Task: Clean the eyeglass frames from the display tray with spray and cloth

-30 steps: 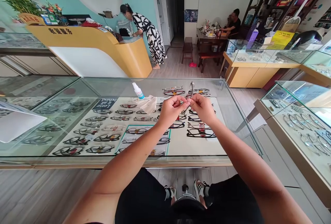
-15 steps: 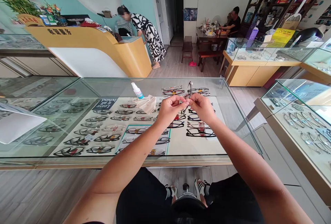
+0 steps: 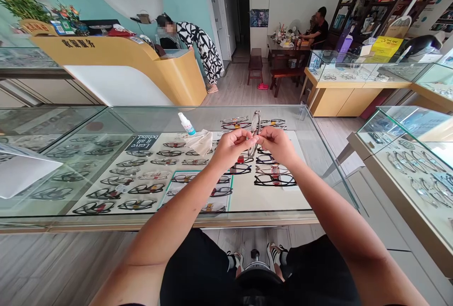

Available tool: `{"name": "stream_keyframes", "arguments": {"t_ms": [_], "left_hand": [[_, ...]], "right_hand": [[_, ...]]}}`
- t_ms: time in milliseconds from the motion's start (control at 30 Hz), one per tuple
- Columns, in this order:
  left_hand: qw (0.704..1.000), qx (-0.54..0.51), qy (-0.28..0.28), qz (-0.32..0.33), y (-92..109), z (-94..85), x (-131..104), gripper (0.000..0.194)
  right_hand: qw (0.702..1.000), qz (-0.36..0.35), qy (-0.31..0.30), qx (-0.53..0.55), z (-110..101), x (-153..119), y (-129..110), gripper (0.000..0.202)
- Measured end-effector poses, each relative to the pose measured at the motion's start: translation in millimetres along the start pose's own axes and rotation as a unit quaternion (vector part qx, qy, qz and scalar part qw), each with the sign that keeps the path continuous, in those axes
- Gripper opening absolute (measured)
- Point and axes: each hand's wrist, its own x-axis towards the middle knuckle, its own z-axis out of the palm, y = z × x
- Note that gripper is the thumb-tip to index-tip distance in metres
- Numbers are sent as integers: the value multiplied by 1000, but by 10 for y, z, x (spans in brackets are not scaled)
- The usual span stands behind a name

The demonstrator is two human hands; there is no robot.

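Note:
Both of my hands meet above the glass display case (image 3: 269, 202), pinching one pair of glasses (image 3: 256, 119) between them. The glasses are turned on end, one lens rising above my fingertips. My left hand (image 3: 235, 148) grips them from the left, thumb and index finger pressed together. From the right, my right hand (image 3: 278, 143) holds them in a similar pinch. A beige cloth (image 3: 200, 142) and a white spray bottle (image 3: 186, 123) with a blue band lie left of my hands. Several rows of eyeglasses (image 3: 146, 188) show through the glass.
A white folded sheet (image 3: 26, 171) stands at the left. More display cases (image 3: 406, 155) are on the right. Beyond the case, a person in a patterned dress (image 3: 201, 42) bends at a yellow counter (image 3: 180, 79). Another person (image 3: 320, 28) sits at a back table.
The glasses have turned slightly between my fingers, so the upper lens shows wider. Both hands keep their grip. The view has shifted a little.

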Motion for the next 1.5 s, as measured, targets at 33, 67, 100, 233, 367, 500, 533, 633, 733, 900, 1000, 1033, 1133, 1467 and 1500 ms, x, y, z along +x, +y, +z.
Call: {"name": "stream_keyframes", "arguments": {"t_ms": [33,67,100,233,367,500,533,633,733,900,1000,1033,1133,1467,1500], "left_hand": [[1000,-2,-8,-2,17,-11,2,47],[1000,-2,-20,-6,34,-26,5,47],[999,1,-32,-9,48,-45,9,47],[996,30,-78,-24,86,-126,29,48],[994,24,-101,-28,117,-164,33,54],[995,6,-97,-26,129,-149,29,58],[996,5,-88,-23,120,-141,31,59],[998,15,-52,-12,64,-119,41,59],[999,39,-16,2,-16,-96,47,56],[997,76,20,25,-89,-65,28,48],[996,87,12,30,-84,-66,19,49],[996,89,2,29,-76,-71,17,49],[995,96,-32,23,-40,-92,9,50],[997,7,-76,-6,99,-164,1,58],[998,-4,-60,-7,99,-176,11,57]], "right_hand": [[1000,0,-4,4,-9,-1,-19,73],[1000,-1,-8,6,-17,-2,-37,73],[1000,-2,-13,5,-25,-5,-53,74],[999,-11,-33,5,-47,-16,-92,74],[999,-11,-45,12,-57,-20,-95,74],[999,-14,-39,16,-57,-17,-84,74],[999,-17,-35,18,-53,-17,-79,74],[999,-26,-18,17,-30,-20,-56,72],[999,-32,23,-23,7,-27,-14,70],[991,-34,80,-99,56,-38,51,61],[991,-39,76,-107,55,-43,59,57],[991,-40,71,-107,50,-43,56,56],[993,-40,51,-97,30,-41,37,59],[999,-33,4,2,-27,-39,-81,74],[999,-31,5,4,-39,-39,-93,75]]}}
